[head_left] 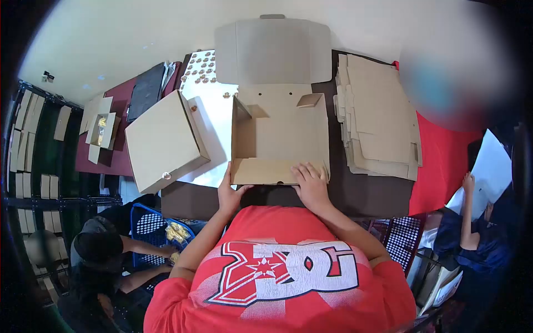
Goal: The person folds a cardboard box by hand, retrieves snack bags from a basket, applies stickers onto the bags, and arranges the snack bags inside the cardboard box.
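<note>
An open cardboard box stands in front of me, its lid raised and leaning back at the far side. At its front left corner my left hand holds the box, fingers along the left side and thumb along the front. My right hand grips the folded front wall near the right corner, fingers over the top edge. One small side flap bends inward at the back right.
Left of the box lie a closed cardboard box and a white sheet with small round stickers. A stack of flat cardboard lies on the right. One person reaches into a blue basket at left; another person holds a white sheet.
</note>
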{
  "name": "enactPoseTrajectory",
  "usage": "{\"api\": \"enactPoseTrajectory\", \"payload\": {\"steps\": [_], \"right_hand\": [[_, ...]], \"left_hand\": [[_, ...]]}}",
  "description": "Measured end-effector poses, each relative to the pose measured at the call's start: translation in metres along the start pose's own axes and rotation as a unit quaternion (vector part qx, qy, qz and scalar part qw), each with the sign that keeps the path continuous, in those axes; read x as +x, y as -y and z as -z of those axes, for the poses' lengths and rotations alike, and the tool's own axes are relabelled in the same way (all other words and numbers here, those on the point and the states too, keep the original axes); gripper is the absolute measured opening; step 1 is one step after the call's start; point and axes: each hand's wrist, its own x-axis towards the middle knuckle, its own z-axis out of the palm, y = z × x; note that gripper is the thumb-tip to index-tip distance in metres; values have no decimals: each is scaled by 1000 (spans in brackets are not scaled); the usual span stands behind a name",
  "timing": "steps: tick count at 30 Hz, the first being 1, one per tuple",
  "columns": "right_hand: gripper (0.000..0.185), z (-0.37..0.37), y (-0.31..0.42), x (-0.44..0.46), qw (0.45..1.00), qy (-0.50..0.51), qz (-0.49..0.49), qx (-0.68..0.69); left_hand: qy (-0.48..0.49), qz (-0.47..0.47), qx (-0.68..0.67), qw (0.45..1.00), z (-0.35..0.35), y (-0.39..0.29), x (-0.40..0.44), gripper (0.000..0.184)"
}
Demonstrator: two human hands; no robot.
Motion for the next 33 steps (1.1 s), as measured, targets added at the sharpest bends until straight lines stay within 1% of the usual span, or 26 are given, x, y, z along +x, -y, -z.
{"api": "enactPoseTrajectory", "payload": {"steps": [2,3,5,7,8,10,11,13,14,16,17,18,19,20,22,24,26,27,28,29,31,32,33], "right_hand": [[39,-5,-4,4,1000,9,10,24],[39,-4,-5,6,1000,10,8,25],[28,-2,-6,14,994,99,-27,47],[27,-6,-10,15,994,85,-19,67],[26,-8,-12,15,994,70,-9,85],[26,-9,-16,17,993,78,2,87],[26,-10,-18,18,992,86,13,89],[27,-6,-19,25,990,108,13,87],[28,-3,-19,28,988,129,12,84],[28,2,-21,33,985,148,19,90],[29,3,-22,36,981,166,28,95],[29,3,-25,39,981,165,28,95],[30,1,-27,43,977,195,34,80],[31,-1,-30,46,971,225,41,65],[31,-10,-35,51,970,230,45,63],[32,-6,-34,49,970,232,46,57],[27,5,-29,47,970,227,44,75],[27,2,-30,45,971,223,43,75],[24,-2,-30,41,966,229,36,112],[22,-7,-31,37,960,235,29,148],[25,-7,-28,30,960,242,30,136],[26,-13,-28,27,964,222,32,139],[27,-13,-27,25,968,203,33,142]], "left_hand": [[0,-6,4,1000,0,1,1,95],[1,-15,6,1000,-1,4,2,95],[2,-25,8,1000,-2,8,2,94],[14,5,39,999,-1,5,2,93],[14,4,40,999,0,4,2,93],[-7,-46,85,995,-1,2,3,77],[-7,-45,85,995,-1,5,4,77],[5,-96,102,990,-1,10,6,52],[6,-95,103,990,1,13,6,52],[35,-62,126,989,3,9,8,31],[35,-64,126,989,4,6,9,31],[44,-81,154,984,5,3,10,28],[53,-97,183,977,6,2,10,26],[53,-97,185,977,7,3,13,26],[105,-75,252,959,7,4,21,25],[119,-73,260,955,10,0,20,27],[132,-74,268,951,13,-8,20,28],[141,-65,273,950,15,-14,18,34],[150,-56,277,948,17,-22,15,40],[150,-59,277,947,17,-32,10,40],[91,-93,445,886,14,-53,-1,54],[100,-109,433,889,11,-46,1,62],[100,-110,432,890,8,-46,1,62]]}}
